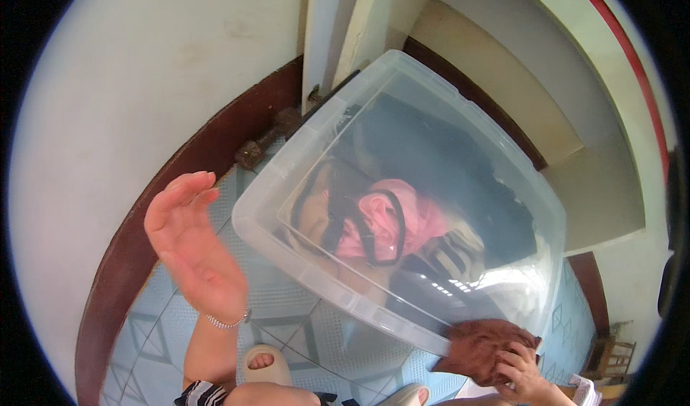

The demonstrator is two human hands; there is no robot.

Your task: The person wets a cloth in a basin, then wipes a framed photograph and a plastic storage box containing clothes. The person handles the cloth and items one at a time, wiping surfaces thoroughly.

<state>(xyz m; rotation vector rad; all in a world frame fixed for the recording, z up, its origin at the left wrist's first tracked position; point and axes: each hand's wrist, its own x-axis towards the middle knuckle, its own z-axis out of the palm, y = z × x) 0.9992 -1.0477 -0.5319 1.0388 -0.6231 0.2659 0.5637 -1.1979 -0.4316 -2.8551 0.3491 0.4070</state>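
Observation:
A large clear plastic storage box (pixel 323 293) with its translucent lid on stands before me, tilted in the view. Through the lid show a pink cloth (pixel 399 217), dark straps, and dark and striped fabrics. At the box's near right corner, my right hand (pixel 520 371) presses a crumpled reddish-brown cloth (pixel 477 346) against the lid, fingers bent over it. My left hand (pixel 194 244), with a beaded bracelet at the wrist, is raised left of the box, palm showing and fingers apart from it, holding nothing.
A rusty dumbbell (pixel 264 142) lies on the tiled floor (pixel 280 320) behind the box's left side. A white wall (pixel 135 93) with a dark red base rises at left. Low at right stand a small wooden chair (pixel 620 357) and a white basket-like object (pixel 586 390).

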